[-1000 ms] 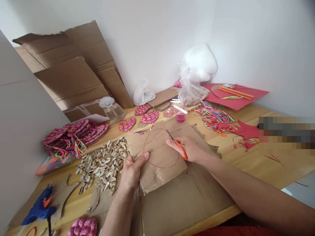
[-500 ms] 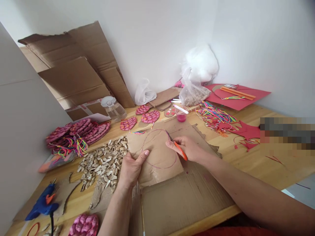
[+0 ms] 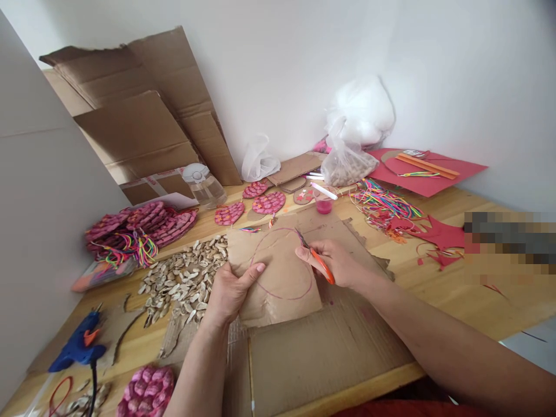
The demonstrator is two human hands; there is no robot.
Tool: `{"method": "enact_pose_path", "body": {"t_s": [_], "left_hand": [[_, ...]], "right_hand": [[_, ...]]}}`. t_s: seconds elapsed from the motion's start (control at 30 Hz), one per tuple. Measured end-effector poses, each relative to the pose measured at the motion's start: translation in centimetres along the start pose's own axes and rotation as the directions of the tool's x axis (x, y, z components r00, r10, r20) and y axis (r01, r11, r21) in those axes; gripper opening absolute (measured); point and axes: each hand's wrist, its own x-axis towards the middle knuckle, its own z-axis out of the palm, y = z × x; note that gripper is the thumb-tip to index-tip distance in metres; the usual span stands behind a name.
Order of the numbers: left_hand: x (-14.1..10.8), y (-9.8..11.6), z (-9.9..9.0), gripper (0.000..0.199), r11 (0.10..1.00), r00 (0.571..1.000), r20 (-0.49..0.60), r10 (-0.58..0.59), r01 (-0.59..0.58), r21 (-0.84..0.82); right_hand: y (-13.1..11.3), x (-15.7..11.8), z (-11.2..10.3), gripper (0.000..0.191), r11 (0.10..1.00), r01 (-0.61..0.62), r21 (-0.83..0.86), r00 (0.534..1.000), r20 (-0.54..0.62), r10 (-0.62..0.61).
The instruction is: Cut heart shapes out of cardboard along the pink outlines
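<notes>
The piece of brown cardboard (image 3: pixel 278 278) is held over a larger cardboard sheet (image 3: pixel 321 359) on the wooden counter (image 3: pixel 434 289), directly in front of the person. The left grip (image 3: pixel 228 292) is pinching its left edge, thumb pressed flat on top and fingers hidden underneath. The right grip (image 3: pixel 339 263) is closed around the orange-handled scissors (image 3: pixel 322 266), whose dark blades reach the upper right of a purplish, roughly oval outline (image 3: pixel 293 299); how wide the blades stand apart is too small to tell.

The cardboard looks light and fairly stiff, matte enough not to slip, though its creased lower part would likely bend or dent if squeezed. The margin outside the outline seems the safest place to hold, clear of the blades. The scissors look rigid and smooth, best taken by their plastic loops.

To the left spread dry, ridged peanut shells (image 3: pixel 182 278), curved and probably brittle. Beyond them sits a pile of bumpy, pink-coated pieces (image 3: pixel 139 226) with soft, bright tassels. A hard blue glue gun (image 3: pixel 80 341) lies nearer the person. Farther right, thin coloured cords (image 3: pixel 388 200) tangle beside smooth red paper scraps (image 3: pixel 438 233).
</notes>
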Motion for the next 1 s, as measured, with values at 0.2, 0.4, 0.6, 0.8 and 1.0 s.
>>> {"method": "enact_pose_path", "body": {"t_s": [0.2,0.4,0.6,0.8,1.0], "left_hand": [[0.2,0.1,-0.5,0.051,1.000,1.000,-0.002,0.001,0.000,0.015],[0.4,0.0,-1.2,0.053,1.000,0.999,0.042,0.000,0.001,-0.010],[0.4,0.3,-1.7,0.051,1.000,0.994,0.107,-0.011,0.014,-0.026],[0.4,0.8,-1.9,0.052,1.000,0.995,0.101,-0.013,0.013,-0.001],[0.1,1.8,-2.6,0.053,0.990,0.997,0.062,-0.044,0.035,0.138]], "right_hand": [[-0.1,-0.1,0.0,0.058,1.000,-0.010,-0.024,1.000,0.013,0.010],[-0.1,-0.2,0.0,0.057,0.999,-0.017,-0.045,0.999,0.028,0.019],[0.1,-0.3,0.2,0.057,0.997,0.010,-0.072,0.999,0.035,-0.007],[-0.1,-0.3,0.3,0.058,0.995,0.013,-0.099,0.999,0.045,-0.008],[0.2,-0.1,0.1,0.055,0.986,-0.002,-0.166,0.999,0.052,0.011]]}}
